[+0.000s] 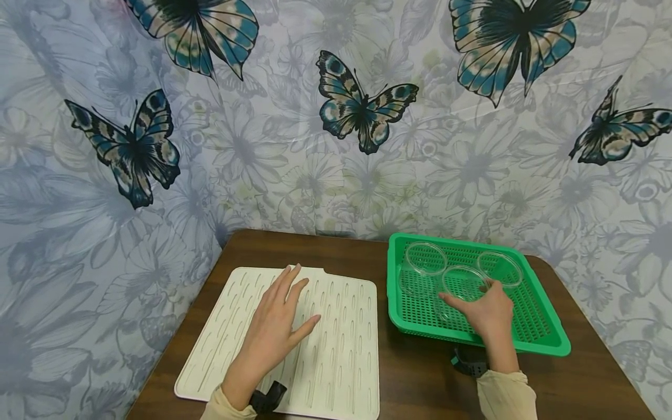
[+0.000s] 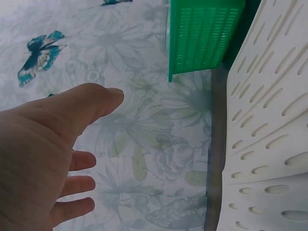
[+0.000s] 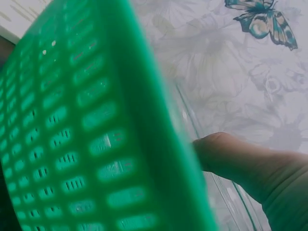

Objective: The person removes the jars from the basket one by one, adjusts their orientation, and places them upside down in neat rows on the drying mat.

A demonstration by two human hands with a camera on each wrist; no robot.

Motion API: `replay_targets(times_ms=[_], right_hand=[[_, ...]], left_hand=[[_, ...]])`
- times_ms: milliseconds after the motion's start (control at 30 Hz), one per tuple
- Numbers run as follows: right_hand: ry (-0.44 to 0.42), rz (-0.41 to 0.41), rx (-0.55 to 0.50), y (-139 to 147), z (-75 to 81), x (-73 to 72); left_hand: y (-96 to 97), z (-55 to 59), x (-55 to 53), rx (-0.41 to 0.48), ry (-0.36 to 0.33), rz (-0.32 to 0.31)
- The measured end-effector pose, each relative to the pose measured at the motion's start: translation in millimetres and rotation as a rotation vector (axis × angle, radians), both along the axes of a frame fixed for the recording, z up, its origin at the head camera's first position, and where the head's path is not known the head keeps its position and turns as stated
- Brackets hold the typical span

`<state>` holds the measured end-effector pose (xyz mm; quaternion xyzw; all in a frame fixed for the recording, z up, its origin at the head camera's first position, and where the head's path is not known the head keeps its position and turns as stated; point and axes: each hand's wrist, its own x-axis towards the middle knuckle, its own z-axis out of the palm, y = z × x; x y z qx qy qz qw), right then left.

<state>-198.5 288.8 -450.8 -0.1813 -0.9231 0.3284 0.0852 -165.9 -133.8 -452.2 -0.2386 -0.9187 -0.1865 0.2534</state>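
Backed in the head view by a pale grey-blue wall covering (image 1: 294,204), printed with large flowers (image 1: 472,166). Marked between nine and ten o'clock by a teal, cream and black butterfly (image 1: 130,146), between twelve and one by a second butterfly (image 1: 363,111), between two and three by a third butterfly (image 1: 614,128), reaching the right edge. Topped near half past ten and two by larger butterflies (image 1: 520,41), cut by the upper edge. Floored around six by a dark brown table (image 1: 420,391).

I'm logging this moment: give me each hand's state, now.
Left hand: open, holding nothing, over the white ribbed mat.
Right hand: gripping the middle clear cup in the green basket.
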Motion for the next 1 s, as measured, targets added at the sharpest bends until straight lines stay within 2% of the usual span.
replay_targets(times_ms=[200, 400, 567, 667, 867, 1000], right_hand=[[0.084, 0.005, -0.007, -8.5, 6.0, 9.6], [0.260, 0.010, 0.049, -19.5, 18.0, 21.2], [0.489, 0.048, 0.094, -33.9, 33.1, 29.5], [0.596, 0.086, 0.113, -44.0, 43.3, 34.9], [0.727, 0.169, 0.145, -60.7, 61.7, 43.2], [0.780, 0.215, 0.192, -69.2, 73.2, 46.9]], left_hand=[[0.6, 4.3, 1.1, 0.028, -0.012, -0.014], [4.3, 12.0, 4.1, 0.106, -0.043, -0.077], [8.6, 24.7, 5.2, 0.152, -0.050, -0.117], [11.4, 32.5, 5.3, 0.180, -0.060, -0.131], [18.8, 47.7, 6.4, 0.230, -0.089, -0.166], [25.5, 61.9, 9.4, 0.276, -0.088, -0.215]])
